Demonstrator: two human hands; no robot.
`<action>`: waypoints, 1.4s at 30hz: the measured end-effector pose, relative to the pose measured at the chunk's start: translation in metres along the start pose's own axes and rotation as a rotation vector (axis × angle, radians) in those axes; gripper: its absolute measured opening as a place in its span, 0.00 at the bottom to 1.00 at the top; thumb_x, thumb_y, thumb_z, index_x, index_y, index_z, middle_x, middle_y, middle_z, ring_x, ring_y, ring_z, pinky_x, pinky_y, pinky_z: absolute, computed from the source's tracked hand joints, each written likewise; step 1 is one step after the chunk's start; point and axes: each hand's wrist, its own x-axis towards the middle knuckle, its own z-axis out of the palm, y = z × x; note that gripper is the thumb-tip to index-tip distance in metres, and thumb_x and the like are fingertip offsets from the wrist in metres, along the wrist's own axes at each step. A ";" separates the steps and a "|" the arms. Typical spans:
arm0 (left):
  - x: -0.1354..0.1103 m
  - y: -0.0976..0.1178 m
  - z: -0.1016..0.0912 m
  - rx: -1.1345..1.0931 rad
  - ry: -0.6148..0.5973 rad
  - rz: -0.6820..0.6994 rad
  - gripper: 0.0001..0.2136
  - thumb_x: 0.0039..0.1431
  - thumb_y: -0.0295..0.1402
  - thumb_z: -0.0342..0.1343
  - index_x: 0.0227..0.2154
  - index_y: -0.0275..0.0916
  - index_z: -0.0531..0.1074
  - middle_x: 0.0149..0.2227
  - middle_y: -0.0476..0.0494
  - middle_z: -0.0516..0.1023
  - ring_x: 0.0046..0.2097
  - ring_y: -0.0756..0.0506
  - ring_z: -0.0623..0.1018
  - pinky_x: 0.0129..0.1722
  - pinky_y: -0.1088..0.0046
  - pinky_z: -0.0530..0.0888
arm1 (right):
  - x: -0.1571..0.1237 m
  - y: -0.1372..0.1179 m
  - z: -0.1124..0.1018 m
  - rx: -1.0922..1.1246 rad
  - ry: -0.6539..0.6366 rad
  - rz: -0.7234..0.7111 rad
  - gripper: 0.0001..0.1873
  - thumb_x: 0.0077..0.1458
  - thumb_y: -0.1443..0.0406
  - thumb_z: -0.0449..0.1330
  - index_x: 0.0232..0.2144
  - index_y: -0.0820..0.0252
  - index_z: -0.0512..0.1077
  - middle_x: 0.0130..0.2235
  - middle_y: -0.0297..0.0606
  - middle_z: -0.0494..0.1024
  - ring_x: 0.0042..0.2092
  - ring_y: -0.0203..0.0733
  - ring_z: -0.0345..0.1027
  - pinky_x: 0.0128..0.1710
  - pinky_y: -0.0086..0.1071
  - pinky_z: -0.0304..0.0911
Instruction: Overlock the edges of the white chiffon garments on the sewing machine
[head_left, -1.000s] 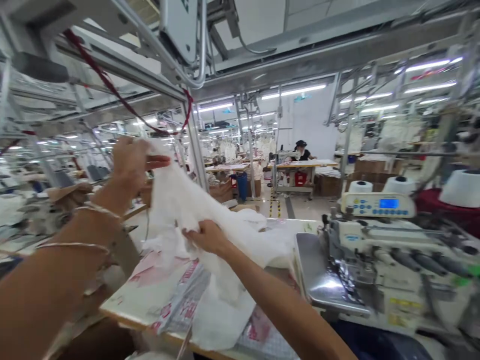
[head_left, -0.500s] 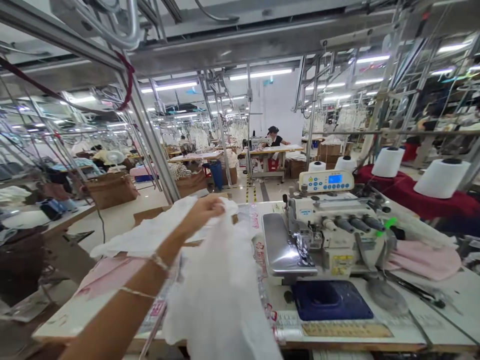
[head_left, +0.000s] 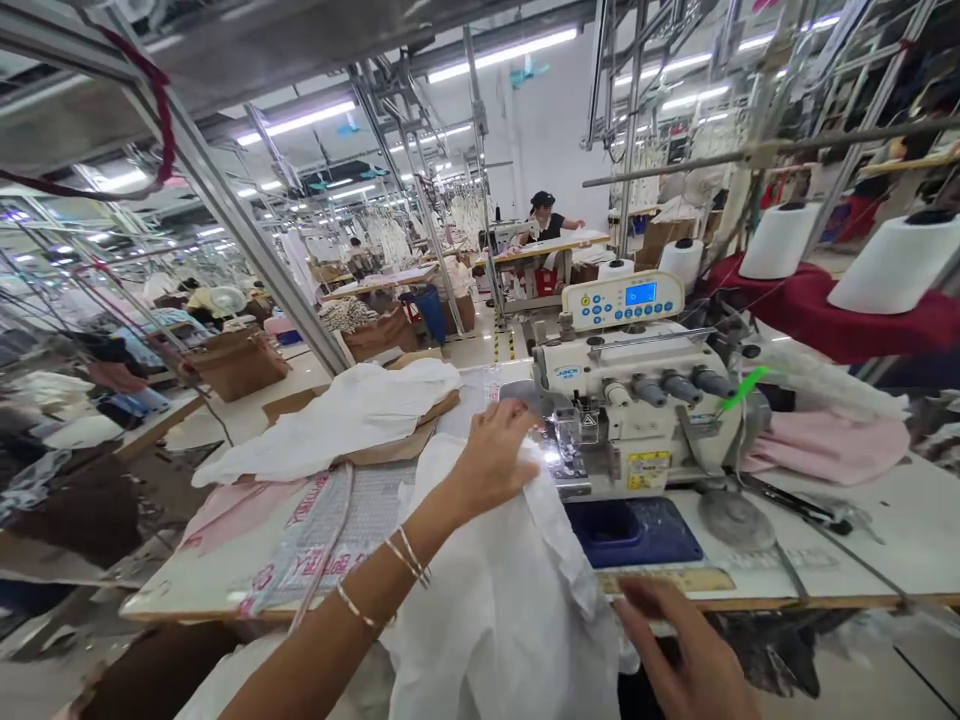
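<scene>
My left hand [head_left: 499,450], with bracelets at the wrist, is closed on the upper edge of a white cloth piece [head_left: 480,590], right beside the needle area of an overlock sewing machine [head_left: 630,390]. From there the cloth hangs down over the table's front edge. Low on the right, my right hand [head_left: 686,650] is slightly blurred, thumb and fingers apart, close to the cloth's right edge; whether it touches the cloth is unclear. Another white cloth piece [head_left: 337,415] lies on brown card to the left.
White thread cones [head_left: 776,240] stand behind the machine on dark red cloth [head_left: 840,310]. Pink fabric [head_left: 832,445] lies to its right. A blue tray [head_left: 637,530] and a ruler [head_left: 705,580] are at the front of the table. A co-worker [head_left: 551,220] sits at another machine ahead.
My left hand has brought the white cloth right and down to the machine's needle area. My right hand has come into view at lower right. The view has tilted down.
</scene>
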 end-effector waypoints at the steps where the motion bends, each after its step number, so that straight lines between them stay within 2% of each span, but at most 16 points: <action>1: -0.005 0.007 0.002 0.133 0.062 0.040 0.14 0.52 0.23 0.56 0.43 0.39 0.70 0.52 0.37 0.66 0.52 0.37 0.66 0.48 0.56 0.66 | 0.018 -0.003 0.005 -0.001 0.050 -0.037 0.20 0.56 0.50 0.57 0.44 0.56 0.73 0.47 0.44 0.77 0.48 0.51 0.71 0.47 0.40 0.67; 3: -0.016 0.019 0.010 0.374 0.128 0.121 0.06 0.55 0.21 0.54 0.34 0.37 0.71 0.47 0.37 0.70 0.47 0.38 0.69 0.42 0.58 0.69 | 0.047 -0.015 0.017 0.037 0.014 -0.098 0.23 0.56 0.51 0.57 0.46 0.60 0.72 0.49 0.46 0.76 0.49 0.51 0.70 0.49 0.41 0.65; 5: -0.026 0.028 0.022 0.484 0.132 0.139 0.06 0.57 0.21 0.52 0.28 0.35 0.70 0.37 0.39 0.72 0.40 0.40 0.71 0.38 0.60 0.70 | 0.062 -0.028 0.027 0.076 -0.081 -0.115 0.20 0.59 0.51 0.55 0.43 0.60 0.73 0.41 0.42 0.79 0.41 0.46 0.73 0.42 0.35 0.67; 7: -0.035 0.034 0.034 0.474 0.156 0.110 0.06 0.58 0.20 0.51 0.31 0.34 0.71 0.34 0.41 0.72 0.39 0.41 0.72 0.39 0.60 0.72 | 0.062 -0.035 0.035 0.100 -0.143 -0.102 0.20 0.61 0.51 0.52 0.35 0.59 0.75 0.30 0.36 0.78 0.31 0.41 0.70 0.31 0.29 0.64; 9: -0.042 0.037 0.043 0.373 0.223 0.070 0.09 0.60 0.19 0.49 0.39 0.33 0.71 0.38 0.41 0.74 0.43 0.41 0.72 0.44 0.59 0.72 | 0.053 -0.033 0.037 0.112 -0.151 -0.075 0.23 0.62 0.50 0.49 0.28 0.60 0.73 0.24 0.32 0.72 0.26 0.37 0.65 0.25 0.26 0.59; 11: -0.046 0.041 0.050 0.220 0.292 0.052 0.12 0.62 0.19 0.47 0.45 0.34 0.69 0.44 0.40 0.74 0.48 0.42 0.71 0.49 0.59 0.72 | 0.041 -0.027 0.035 0.144 -0.139 -0.038 0.24 0.62 0.50 0.50 0.24 0.61 0.70 0.21 0.30 0.67 0.25 0.35 0.60 0.24 0.25 0.56; 14: -0.044 0.046 0.055 0.030 0.329 0.061 0.13 0.64 0.20 0.45 0.47 0.34 0.68 0.48 0.39 0.72 0.51 0.44 0.70 0.52 0.63 0.72 | 0.029 -0.020 0.028 0.242 -0.082 0.042 0.23 0.59 0.50 0.53 0.21 0.60 0.67 0.22 0.30 0.66 0.26 0.35 0.59 0.25 0.25 0.56; 17: -0.037 0.050 0.059 -0.038 0.328 0.060 0.12 0.64 0.20 0.44 0.47 0.34 0.68 0.46 0.38 0.72 0.49 0.44 0.71 0.50 0.64 0.74 | 0.027 -0.021 0.021 0.295 -0.009 0.119 0.22 0.56 0.49 0.56 0.20 0.59 0.66 0.22 0.31 0.70 0.26 0.36 0.60 0.26 0.25 0.56; 25: -0.029 0.049 0.065 -0.060 0.371 0.079 0.14 0.63 0.21 0.46 0.49 0.33 0.67 0.45 0.38 0.72 0.49 0.44 0.70 0.50 0.63 0.74 | 0.035 -0.034 0.014 0.364 -0.032 0.169 0.23 0.55 0.47 0.55 0.21 0.59 0.69 0.22 0.32 0.68 0.26 0.37 0.59 0.24 0.26 0.56; 30: -0.025 0.050 0.061 0.006 0.357 -0.023 0.10 0.63 0.26 0.49 0.45 0.37 0.70 0.48 0.39 0.73 0.48 0.42 0.71 0.47 0.59 0.72 | 0.044 -0.037 0.014 0.334 0.003 0.113 0.23 0.56 0.49 0.55 0.19 0.58 0.64 0.21 0.29 0.59 0.24 0.34 0.52 0.22 0.25 0.50; 36: -0.025 0.053 0.060 0.112 0.329 -0.062 0.08 0.64 0.28 0.49 0.43 0.39 0.70 0.50 0.44 0.75 0.49 0.41 0.71 0.45 0.58 0.66 | 0.052 -0.037 0.011 0.359 0.019 0.092 0.23 0.57 0.50 0.55 0.19 0.59 0.63 0.22 0.29 0.58 0.25 0.34 0.51 0.23 0.25 0.50; 42: -0.029 0.051 0.065 0.026 0.390 -0.116 0.15 0.62 0.26 0.49 0.52 0.35 0.62 0.48 0.39 0.75 0.50 0.42 0.71 0.46 0.60 0.66 | 0.051 -0.040 0.009 0.384 0.007 0.130 0.22 0.56 0.49 0.56 0.21 0.58 0.68 0.22 0.30 0.62 0.26 0.35 0.54 0.23 0.26 0.51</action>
